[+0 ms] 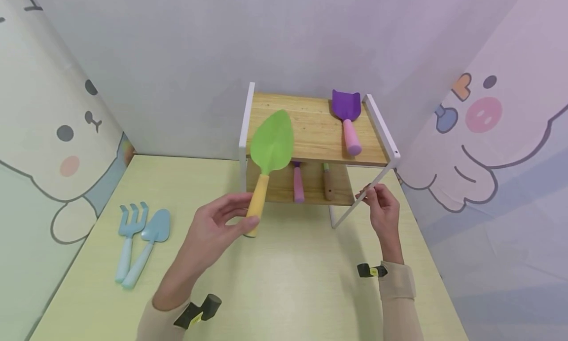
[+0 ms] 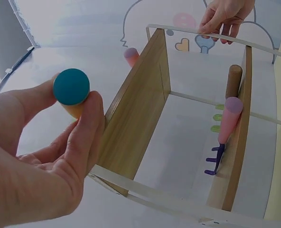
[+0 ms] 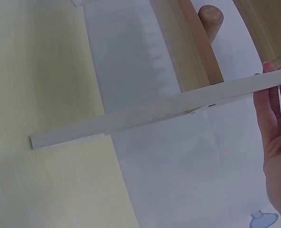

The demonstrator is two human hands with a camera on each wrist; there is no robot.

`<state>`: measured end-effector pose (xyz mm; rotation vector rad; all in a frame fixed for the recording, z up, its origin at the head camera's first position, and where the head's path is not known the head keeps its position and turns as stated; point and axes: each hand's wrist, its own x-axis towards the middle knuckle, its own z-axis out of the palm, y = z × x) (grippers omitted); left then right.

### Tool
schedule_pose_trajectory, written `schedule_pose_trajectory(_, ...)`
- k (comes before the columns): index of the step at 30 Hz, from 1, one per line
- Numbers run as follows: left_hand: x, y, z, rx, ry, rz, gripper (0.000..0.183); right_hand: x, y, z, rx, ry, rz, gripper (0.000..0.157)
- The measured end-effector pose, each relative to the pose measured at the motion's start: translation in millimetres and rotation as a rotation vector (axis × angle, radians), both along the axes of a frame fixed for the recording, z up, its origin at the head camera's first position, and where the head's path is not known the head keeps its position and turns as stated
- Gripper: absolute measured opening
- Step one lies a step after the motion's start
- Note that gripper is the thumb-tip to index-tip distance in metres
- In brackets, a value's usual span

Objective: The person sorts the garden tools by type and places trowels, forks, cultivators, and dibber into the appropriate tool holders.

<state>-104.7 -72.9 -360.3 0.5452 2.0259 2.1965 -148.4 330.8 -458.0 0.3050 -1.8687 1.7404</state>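
My left hand (image 1: 217, 227) pinches the yellow handle of a green hand trowel (image 1: 272, 143), its leaf-shaped blade upward before the left part of the upper shelf. In the left wrist view the handle's teal end (image 2: 71, 87) shows between thumb and fingers. At the right side, my right hand (image 1: 384, 213) holds the white metal frame (image 1: 366, 195) of a two-tier wooden rack (image 1: 306, 133). On the upper board lies a purple scoop-shaped trowel (image 1: 346, 105) with a pink handle. The lower board carries a pink-handled purple fork (image 2: 230, 114) and a brown-handled green fork (image 2: 234, 78).
A light blue hand fork (image 1: 131, 227) and a matching blue trowel (image 1: 157, 227) lie on the table (image 1: 284, 282), left of the rack. Behind the rack stands a pale wall (image 1: 177, 74); cartoon-printed panels (image 1: 488, 148) flank the table.
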Motion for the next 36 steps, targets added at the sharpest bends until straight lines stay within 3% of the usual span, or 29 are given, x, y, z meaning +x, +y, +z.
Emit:
schedule_pose_trajectory(8, -12.3, 16, 18.0, -0.037, -0.091, 0.028, 0.043, -0.8, 0, -0.7, -0.022, 0.003, 0.02, 0.017)
schedule_pose_trajectory(21, -28.8, 33, 41.0, -0.083, -0.121, 0.038, 0.041, 0.0, 0, -0.6, -0.019, -0.015, 0.005, 0.017)
schedule_pose_trajectory(29, -40.3, 40, 51.0, -0.093, -0.124, 0.069, 0.039, 0.8, 1, -0.2, -0.001, -0.02, 0.0, 0.018)
schedule_pose_trajectory(36, -51.2, 49, 59.4, -0.156, -0.067, 0.105, 0.04, 1.0, 1, -1.0, 0.001, -0.027, -0.01, 0.018)
